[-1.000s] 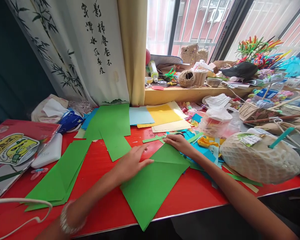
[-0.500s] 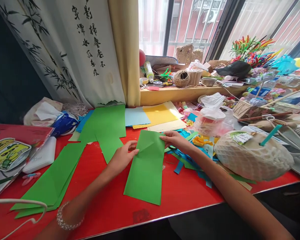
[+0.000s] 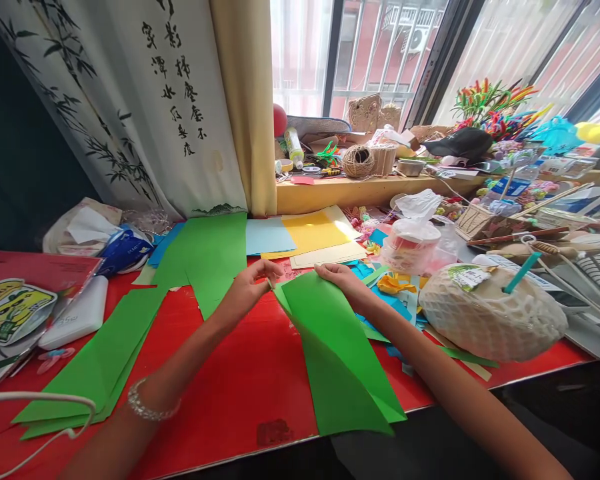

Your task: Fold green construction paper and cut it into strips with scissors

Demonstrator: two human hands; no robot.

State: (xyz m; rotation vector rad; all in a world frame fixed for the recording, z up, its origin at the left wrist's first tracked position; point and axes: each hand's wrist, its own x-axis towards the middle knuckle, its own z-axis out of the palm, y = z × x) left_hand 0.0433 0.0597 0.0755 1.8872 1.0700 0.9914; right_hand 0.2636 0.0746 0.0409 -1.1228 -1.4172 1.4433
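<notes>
With our left hand [image 3: 254, 280] we pinched a corner of the green paper [image 3: 337, 333], our right hand [image 3: 344, 280] gripping its top edge above the red table [image 3: 230, 400]. We seemed to be parting its layers; the next move called for light, even grips.

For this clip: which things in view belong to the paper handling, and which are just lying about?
In the job:
- green paper, held by the right hand, left hand at its corner
- probably the green sheets at far left

Apparently just lying about:
- netted fruit
- twine
- black cap
- tissue pack
</notes>
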